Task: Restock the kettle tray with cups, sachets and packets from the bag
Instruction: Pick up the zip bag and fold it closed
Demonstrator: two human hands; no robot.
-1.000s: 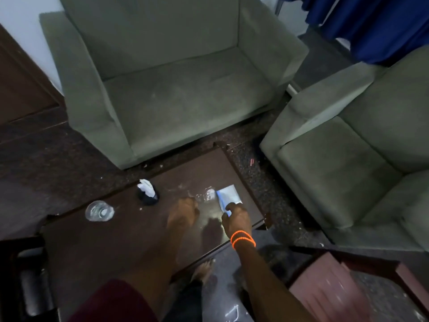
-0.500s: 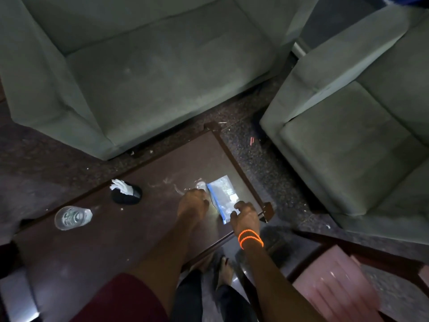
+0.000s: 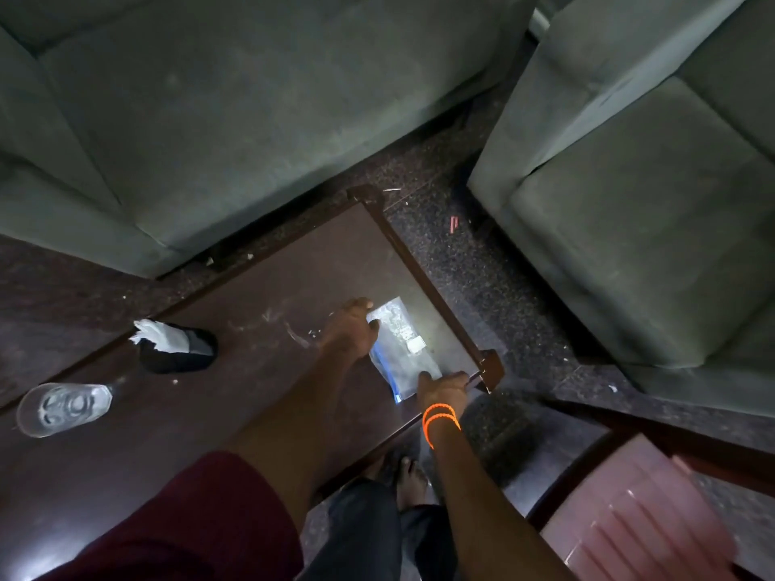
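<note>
While the clear zip bag (image 3: 400, 350) lies flat near the right corner of the dark wooden table (image 3: 251, 404), just right of centre frame, the left hand (image 3: 350, 329) grips its upper-left edge and the right hand (image 3: 442, 385) pinches its lower edge. At left stand a drinking glass (image 3: 63, 406) and a black holder with white tissue (image 3: 176, 348).

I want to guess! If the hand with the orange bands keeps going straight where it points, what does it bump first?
Probably the table's raised edge: the right hand, on the plastic bag, points there. Depth is unclear.
</note>
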